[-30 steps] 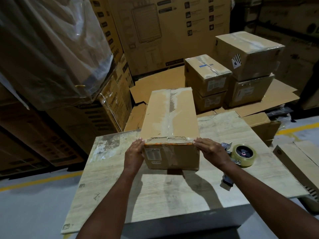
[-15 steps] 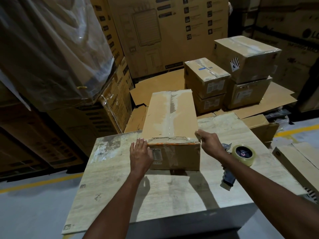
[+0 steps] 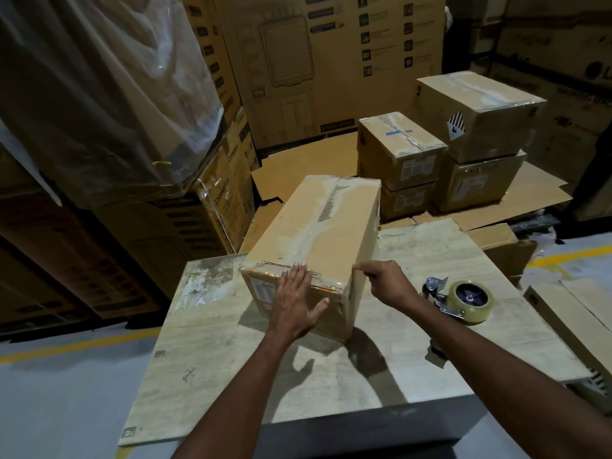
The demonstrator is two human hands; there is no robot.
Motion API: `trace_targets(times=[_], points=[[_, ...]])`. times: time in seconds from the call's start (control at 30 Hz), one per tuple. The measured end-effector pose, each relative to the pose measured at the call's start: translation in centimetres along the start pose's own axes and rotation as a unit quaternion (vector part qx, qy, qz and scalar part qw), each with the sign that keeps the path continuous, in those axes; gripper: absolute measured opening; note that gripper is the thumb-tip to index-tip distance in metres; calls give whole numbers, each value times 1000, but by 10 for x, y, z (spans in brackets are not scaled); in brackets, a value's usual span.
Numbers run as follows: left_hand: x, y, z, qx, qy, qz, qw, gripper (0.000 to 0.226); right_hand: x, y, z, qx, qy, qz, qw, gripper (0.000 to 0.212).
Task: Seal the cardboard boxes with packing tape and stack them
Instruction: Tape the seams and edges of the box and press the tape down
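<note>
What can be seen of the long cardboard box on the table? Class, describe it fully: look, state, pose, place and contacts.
The long cardboard box is brown and scuffed, with clear tape along its top seam and crumpled tape across the near top edge; a printed label shows on its near end. Closed, it lies askew on the table. The left hand presses flat on the near end; the right hand touches the near right top corner with its fingertips.
</note>
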State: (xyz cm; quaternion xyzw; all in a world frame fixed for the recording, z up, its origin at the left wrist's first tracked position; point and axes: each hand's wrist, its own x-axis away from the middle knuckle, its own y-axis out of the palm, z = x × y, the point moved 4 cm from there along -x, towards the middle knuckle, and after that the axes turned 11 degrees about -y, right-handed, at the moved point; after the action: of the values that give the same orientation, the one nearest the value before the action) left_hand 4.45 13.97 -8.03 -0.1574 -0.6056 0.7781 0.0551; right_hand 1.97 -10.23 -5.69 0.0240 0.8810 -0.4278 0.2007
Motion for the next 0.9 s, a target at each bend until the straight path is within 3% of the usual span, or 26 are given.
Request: trace_targets(times=[0.1,0.47,0.7,0.9], points=[[-3,-1,13,12,-3,0,1000,110,0,-7,16,58,-7,9,998,64],[-11,-2,23,-14,-25,-2,1000,105,-2,2,31,161,-22,-17,987,57],[4,-12,-62,-1,30,76,997,90,-25,23,6,171,-72,-49,981,68],[14,-28,-131,-12,12,168,986,69,-42,34,8,195,-51,-73,977,74]])
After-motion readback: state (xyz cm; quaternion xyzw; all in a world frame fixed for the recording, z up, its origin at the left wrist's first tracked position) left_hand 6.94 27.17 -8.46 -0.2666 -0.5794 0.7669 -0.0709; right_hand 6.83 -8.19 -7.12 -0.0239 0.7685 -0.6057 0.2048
